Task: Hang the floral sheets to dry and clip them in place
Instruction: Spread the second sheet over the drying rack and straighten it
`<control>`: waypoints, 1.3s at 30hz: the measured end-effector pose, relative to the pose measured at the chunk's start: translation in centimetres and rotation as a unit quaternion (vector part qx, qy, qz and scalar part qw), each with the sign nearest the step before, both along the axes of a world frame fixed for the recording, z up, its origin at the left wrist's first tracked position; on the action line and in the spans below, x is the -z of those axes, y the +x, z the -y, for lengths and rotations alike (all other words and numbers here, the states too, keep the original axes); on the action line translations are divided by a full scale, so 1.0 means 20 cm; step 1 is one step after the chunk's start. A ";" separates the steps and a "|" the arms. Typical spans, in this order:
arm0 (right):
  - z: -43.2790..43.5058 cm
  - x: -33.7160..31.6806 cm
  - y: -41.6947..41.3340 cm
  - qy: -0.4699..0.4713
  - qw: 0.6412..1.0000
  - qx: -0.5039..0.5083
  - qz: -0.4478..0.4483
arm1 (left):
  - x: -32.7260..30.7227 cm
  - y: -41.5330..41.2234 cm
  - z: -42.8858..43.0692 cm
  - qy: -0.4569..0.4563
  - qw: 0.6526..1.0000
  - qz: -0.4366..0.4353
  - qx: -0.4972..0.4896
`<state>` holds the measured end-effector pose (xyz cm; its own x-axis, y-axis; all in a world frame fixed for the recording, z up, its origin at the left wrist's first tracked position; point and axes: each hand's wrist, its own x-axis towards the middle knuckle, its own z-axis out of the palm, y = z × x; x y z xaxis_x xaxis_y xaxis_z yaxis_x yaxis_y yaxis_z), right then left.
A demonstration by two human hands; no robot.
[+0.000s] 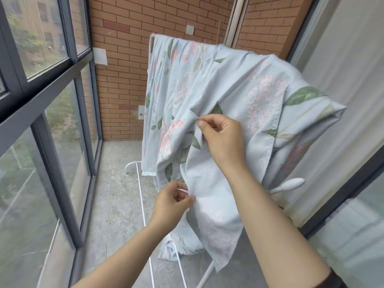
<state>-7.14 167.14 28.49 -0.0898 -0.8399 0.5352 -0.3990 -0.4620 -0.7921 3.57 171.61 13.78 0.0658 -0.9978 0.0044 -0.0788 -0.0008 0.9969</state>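
Floral sheet drapes over the white drying rack, its loose edge running steeply down toward the floor. Right hand pinches that edge high up and left hand pinches it directly below, so spreading probably means pulling the lower grip leftward.

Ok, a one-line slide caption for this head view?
Both hands, left hand and right hand, pinch a floral sheet draped over a white drying rack beside balcony windows.

bare forearms, dark right sleeve
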 end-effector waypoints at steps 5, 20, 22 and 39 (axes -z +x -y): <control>-0.31 0.06 -0.08 0.053 0.994 -0.096 -0.017 | 0.01 0.09 0.05 -0.042 0.993 0.082 -0.075; -0.46 0.43 -0.12 0.089 0.973 0.135 -0.165 | 0.02 0.26 0.02 -0.099 0.981 0.138 -0.097; -0.42 0.48 -0.09 0.103 0.972 0.119 -0.176 | 0.06 0.29 0.01 -0.104 0.977 0.166 -0.088; -0.09 1.55 0.00 0.167 0.946 0.175 -0.214 | 1.02 0.38 0.23 -0.086 0.965 0.235 -0.081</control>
<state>-7.13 168.90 -2.48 -0.2286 -0.9277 0.2952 -0.7984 0.0051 -0.6021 11.08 167.00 -6.58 0.1706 -0.9566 0.2361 -0.5347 0.1114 0.8377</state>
